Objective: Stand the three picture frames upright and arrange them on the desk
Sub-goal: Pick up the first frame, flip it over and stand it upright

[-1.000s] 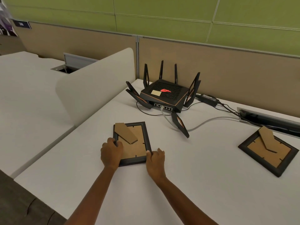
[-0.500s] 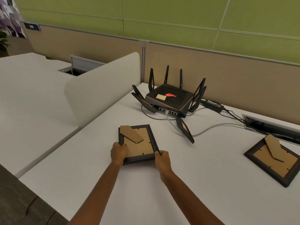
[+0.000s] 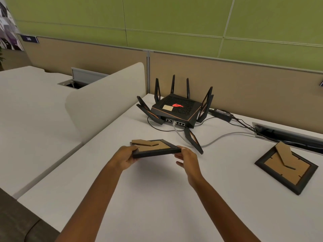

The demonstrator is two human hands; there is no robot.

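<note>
**Both hands on one frame, held above the desk**

Left hand (image 3: 124,158) and right hand (image 3: 187,158) clamp the short ends of a black picture frame (image 3: 155,148), held nearly flat just above the white desk (image 3: 157,206), cardboard back and stand flap upward. A second frame (image 3: 286,167) lies face-down near the desk's right edge. Bare desk lies before the hands; a router (image 3: 176,109) with a glowing red logo sits behind, its cables trailing right. The blue wall tag (image 3: 29,38) is too blurred to read.

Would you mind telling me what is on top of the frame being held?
A brown cardboard stand lies flat on the backing of the held frame. The picture side faces down, so it cannot be seen.
</note>
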